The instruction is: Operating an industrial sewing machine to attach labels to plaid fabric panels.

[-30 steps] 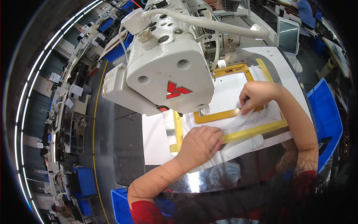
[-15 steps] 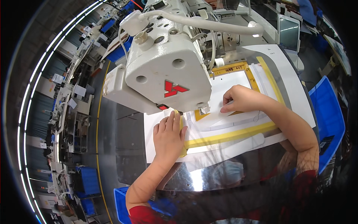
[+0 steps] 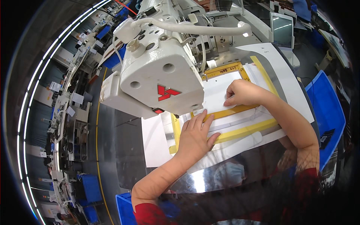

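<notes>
My left hand (image 3: 195, 134) lies open, palm down, with its fingers spread. Its fingertips touch the near-left part of a yellow-brown rectangular frame (image 3: 227, 111) with dark marks on it. Inside that frame lies a flat white sheet (image 3: 214, 93). Over the sheet's right part, my right hand (image 3: 244, 93) is closed, thumb and fingertips pinched together at its surface. Whatever sits between them is too small or hidden to name. Just left of the sheet hangs the white head of a sewing machine (image 3: 159, 80), covering the frame's left part.
Yellow strips (image 3: 245, 130) border white paper (image 3: 153, 144) around the frame. A dark glossy tabletop (image 3: 127, 157) extends nearby. Blue bins stand at the right (image 3: 328, 112) and lower left (image 3: 123, 208). A screen (image 3: 282, 32) is at the back right, and a white hose (image 3: 191, 27) arches over the machine.
My left hand has left the yellow strip and moved right to the frame's near side. The white sheet now lies inside the frame, uncovering its near bar. My right hand stays pinched.
</notes>
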A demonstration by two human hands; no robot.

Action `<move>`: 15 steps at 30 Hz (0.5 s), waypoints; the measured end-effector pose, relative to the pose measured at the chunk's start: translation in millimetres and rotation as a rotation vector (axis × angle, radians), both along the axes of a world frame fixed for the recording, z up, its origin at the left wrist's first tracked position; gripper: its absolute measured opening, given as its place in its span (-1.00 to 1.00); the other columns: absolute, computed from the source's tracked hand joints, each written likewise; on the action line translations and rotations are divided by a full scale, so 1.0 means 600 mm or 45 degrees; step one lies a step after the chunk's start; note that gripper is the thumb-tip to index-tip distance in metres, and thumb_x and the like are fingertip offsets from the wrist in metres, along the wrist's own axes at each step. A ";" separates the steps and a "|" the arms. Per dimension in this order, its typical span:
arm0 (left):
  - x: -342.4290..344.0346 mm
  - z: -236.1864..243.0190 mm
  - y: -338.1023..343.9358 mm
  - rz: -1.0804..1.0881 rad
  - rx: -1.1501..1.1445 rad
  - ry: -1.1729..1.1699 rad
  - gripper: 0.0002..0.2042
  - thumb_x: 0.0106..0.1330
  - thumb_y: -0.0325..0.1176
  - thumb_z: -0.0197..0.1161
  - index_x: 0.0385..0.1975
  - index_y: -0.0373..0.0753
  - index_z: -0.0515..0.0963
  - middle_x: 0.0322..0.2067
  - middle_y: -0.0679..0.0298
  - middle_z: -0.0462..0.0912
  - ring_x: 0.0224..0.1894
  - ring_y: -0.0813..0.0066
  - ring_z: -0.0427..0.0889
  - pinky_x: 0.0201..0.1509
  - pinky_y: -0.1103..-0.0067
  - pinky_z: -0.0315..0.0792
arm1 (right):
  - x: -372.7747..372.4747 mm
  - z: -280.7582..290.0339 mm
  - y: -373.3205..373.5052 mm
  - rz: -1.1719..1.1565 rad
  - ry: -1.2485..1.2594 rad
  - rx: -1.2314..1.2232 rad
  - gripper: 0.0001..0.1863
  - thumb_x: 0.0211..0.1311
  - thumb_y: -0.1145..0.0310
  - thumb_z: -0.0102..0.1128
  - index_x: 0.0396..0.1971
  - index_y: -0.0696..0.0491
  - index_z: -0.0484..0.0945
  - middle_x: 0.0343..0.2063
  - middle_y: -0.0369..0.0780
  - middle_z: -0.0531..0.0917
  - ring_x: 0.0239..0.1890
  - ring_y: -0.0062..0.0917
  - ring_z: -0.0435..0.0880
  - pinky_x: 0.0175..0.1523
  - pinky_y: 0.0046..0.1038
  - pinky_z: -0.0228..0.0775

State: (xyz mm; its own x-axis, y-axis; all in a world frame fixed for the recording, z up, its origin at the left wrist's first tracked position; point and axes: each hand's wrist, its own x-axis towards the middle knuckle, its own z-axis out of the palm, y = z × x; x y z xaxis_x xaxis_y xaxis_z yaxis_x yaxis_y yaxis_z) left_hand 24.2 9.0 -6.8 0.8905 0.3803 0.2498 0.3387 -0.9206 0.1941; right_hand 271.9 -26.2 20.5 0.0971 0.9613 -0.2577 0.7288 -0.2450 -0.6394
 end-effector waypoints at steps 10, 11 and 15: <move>0.002 -0.004 0.000 -0.008 0.026 0.016 -0.40 0.14 -0.10 0.33 0.14 -0.26 0.39 0.18 0.04 0.38 0.20 0.03 0.37 0.24 0.25 0.24 | 0.054 0.026 -0.051 -0.263 -0.070 -0.211 -0.70 -0.04 0.18 0.42 -0.52 0.15 0.64 -0.59 -0.15 0.64 -0.49 -0.42 0.61 -0.32 -0.44 0.42; 0.001 -0.004 0.001 -0.007 0.042 -0.006 -0.40 0.14 -0.10 0.33 0.14 -0.26 0.39 0.18 0.04 0.38 0.20 0.03 0.37 0.24 0.25 0.24 | 0.057 0.023 -0.053 -0.235 -0.047 -0.168 -0.70 -0.04 0.18 0.42 -0.52 0.15 0.64 -0.59 -0.15 0.64 -0.49 -0.42 0.61 -0.32 -0.44 0.42; 0.003 -0.002 0.001 0.008 0.054 -0.002 -0.41 0.12 -0.10 0.34 0.13 -0.24 0.40 0.15 0.06 0.39 0.16 0.06 0.39 0.23 0.27 0.24 | 0.057 0.008 -0.059 -0.185 -0.248 0.028 -0.68 -0.10 0.19 0.47 -0.60 0.11 0.56 -0.64 -0.17 0.58 -0.51 -0.45 0.57 -0.36 -0.42 0.36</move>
